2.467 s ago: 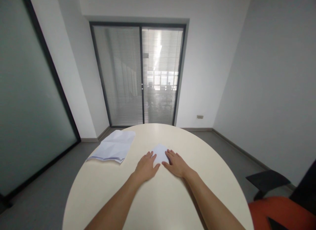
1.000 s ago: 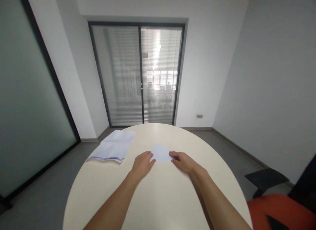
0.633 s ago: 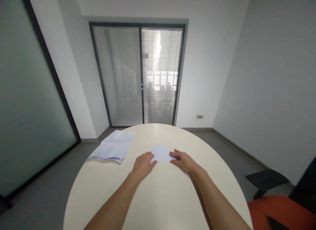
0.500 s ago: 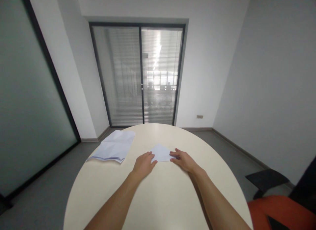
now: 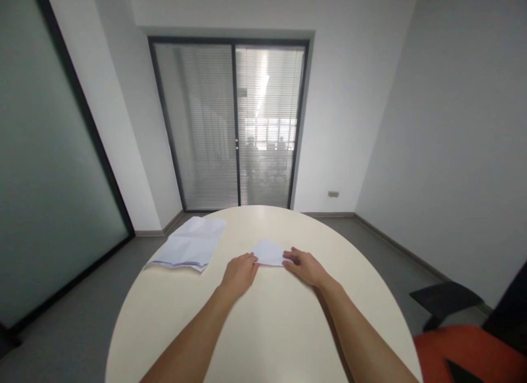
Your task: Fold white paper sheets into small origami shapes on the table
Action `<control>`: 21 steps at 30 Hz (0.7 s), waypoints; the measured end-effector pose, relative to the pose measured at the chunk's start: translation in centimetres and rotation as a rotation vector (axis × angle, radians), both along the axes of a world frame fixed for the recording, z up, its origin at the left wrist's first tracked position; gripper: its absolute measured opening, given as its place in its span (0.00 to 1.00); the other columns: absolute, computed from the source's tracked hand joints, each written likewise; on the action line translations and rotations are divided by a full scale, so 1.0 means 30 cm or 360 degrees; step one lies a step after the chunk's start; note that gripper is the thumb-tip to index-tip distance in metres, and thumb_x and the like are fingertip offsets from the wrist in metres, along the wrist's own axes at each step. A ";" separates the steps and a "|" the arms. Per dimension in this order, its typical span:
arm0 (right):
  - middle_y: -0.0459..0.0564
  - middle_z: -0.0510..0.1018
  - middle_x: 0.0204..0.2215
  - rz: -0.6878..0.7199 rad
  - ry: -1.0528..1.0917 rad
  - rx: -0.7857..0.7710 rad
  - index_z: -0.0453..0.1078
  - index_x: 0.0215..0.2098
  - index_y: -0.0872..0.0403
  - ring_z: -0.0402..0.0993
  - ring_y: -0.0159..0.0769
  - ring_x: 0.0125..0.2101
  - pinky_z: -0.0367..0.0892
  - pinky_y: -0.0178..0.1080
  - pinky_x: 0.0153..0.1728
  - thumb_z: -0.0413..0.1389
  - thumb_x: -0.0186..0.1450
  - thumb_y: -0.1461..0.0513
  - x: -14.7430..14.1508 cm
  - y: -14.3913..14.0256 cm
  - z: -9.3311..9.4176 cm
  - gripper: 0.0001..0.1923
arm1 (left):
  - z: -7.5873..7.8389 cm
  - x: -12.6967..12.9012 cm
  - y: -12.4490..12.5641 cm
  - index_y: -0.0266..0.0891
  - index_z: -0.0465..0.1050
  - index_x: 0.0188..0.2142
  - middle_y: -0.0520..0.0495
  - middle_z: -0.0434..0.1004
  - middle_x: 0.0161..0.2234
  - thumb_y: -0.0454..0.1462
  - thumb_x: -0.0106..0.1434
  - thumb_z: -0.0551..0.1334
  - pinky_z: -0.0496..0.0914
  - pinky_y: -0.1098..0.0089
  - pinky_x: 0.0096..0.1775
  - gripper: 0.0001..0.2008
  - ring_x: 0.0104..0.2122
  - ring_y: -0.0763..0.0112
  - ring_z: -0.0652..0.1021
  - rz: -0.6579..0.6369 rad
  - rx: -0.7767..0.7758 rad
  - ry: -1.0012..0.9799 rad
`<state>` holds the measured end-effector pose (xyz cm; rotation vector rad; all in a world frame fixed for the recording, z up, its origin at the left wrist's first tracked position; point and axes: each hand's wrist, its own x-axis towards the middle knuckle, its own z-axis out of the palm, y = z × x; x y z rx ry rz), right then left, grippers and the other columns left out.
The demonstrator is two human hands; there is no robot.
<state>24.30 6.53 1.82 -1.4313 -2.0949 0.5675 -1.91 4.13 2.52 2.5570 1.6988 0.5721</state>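
A small folded sheet of white paper (image 5: pixel 269 253) lies on the round cream table (image 5: pixel 263 328), its far side rising to a blunt point. My left hand (image 5: pixel 240 272) pinches its left corner, thumb and fingers drawn together there. At the opposite corner, my right hand (image 5: pixel 307 265) has its thumb and fingers closed on the paper's edge. Parts of both corners are covered by the fingers.
Creased white sheets (image 5: pixel 191 243) lie stacked at the table's left, partly over its edge. An orange chair (image 5: pixel 469 350) with a black armrest (image 5: pixel 447 298) stands at the right. Beyond the table is a glazed door with blinds (image 5: pixel 267 125).
The near edge of the folded paper sits slightly farther from me. My left thumb has moved up and in toward the fingers at the left corner. My right hand has barely moved.
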 end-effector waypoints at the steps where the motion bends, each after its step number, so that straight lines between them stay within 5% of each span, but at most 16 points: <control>1: 0.54 0.76 0.55 -0.0001 -0.0032 -0.0006 0.74 0.54 0.53 0.61 0.48 0.63 0.60 0.45 0.60 0.58 0.63 0.50 -0.005 -0.006 0.007 0.25 | 0.002 0.000 0.000 0.43 0.75 0.48 0.45 0.79 0.50 0.40 0.72 0.51 0.68 0.66 0.50 0.15 0.49 0.63 0.78 0.0022 -0.0005 0.0004; 13: 0.54 0.81 0.46 -0.0075 -0.0275 0.0155 0.77 0.50 0.53 0.74 0.43 0.49 0.63 0.40 0.53 0.51 0.66 0.63 -0.027 -0.009 0.032 0.18 | 0.021 -0.006 0.011 0.45 0.75 0.47 0.45 0.81 0.44 0.37 0.72 0.50 0.68 0.67 0.45 0.14 0.43 0.63 0.79 0.0264 -0.0110 -0.0016; 21: 0.53 0.83 0.43 -0.0130 -0.0185 0.0172 0.76 0.49 0.53 0.78 0.41 0.42 0.66 0.36 0.44 0.50 0.66 0.61 -0.020 -0.017 0.036 0.18 | 0.014 -0.015 0.026 0.42 0.73 0.48 0.43 0.80 0.42 0.35 0.71 0.52 0.67 0.69 0.46 0.13 0.44 0.64 0.78 0.0272 -0.0098 -0.0117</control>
